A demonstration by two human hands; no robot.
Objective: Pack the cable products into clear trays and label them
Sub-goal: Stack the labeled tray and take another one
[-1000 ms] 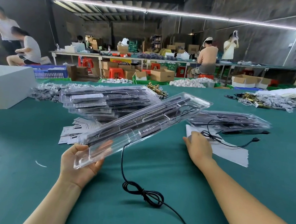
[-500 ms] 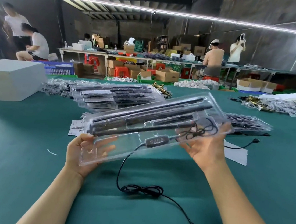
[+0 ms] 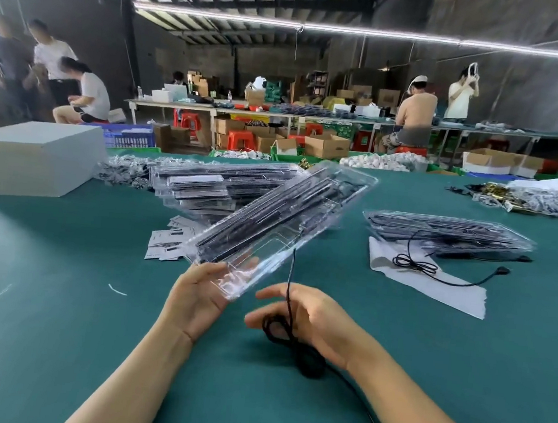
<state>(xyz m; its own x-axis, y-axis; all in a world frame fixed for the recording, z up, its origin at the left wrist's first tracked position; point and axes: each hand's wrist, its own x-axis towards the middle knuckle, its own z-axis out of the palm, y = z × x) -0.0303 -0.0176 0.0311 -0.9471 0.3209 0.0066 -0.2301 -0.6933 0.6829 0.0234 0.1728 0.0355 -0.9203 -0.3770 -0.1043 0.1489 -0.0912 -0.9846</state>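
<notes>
We hold a clear tray (image 3: 279,225) tilted above the bench (image 3: 54,308), its far end raised toward the right. Long black strips lie side by side in its channels, and the near compartment looks bare. A black cable (image 3: 291,281) hangs from the tray's lower edge and drops to a coiled bundle by our right wrist.

Behind the tray sits a stack of filled trays (image 3: 211,183), some with white labels on top. To the right, well apart, lies a second pile of trays (image 3: 447,230), also holding black strips, with a loose black cord (image 3: 436,269) resting on a white sheet (image 3: 435,283) just in front of it. Small printed labels (image 3: 167,244) are scattered near the left stack.

Our left hand (image 3: 198,297) grips the near end of the tray, thumb on top and fingers curled beneath the clear plastic. Our right hand (image 3: 307,321) is lower, fingers loosely spread, with the cable running across them; we cannot tell whether it pinches the cable.

The bench is covered in green cloth. A white box (image 3: 32,157) stands at the far left, and heaps of small bagged parts (image 3: 540,202) lie at the far right. Beyond, people work at long tables among cardboard boxes and red stools under a strip light.
</notes>
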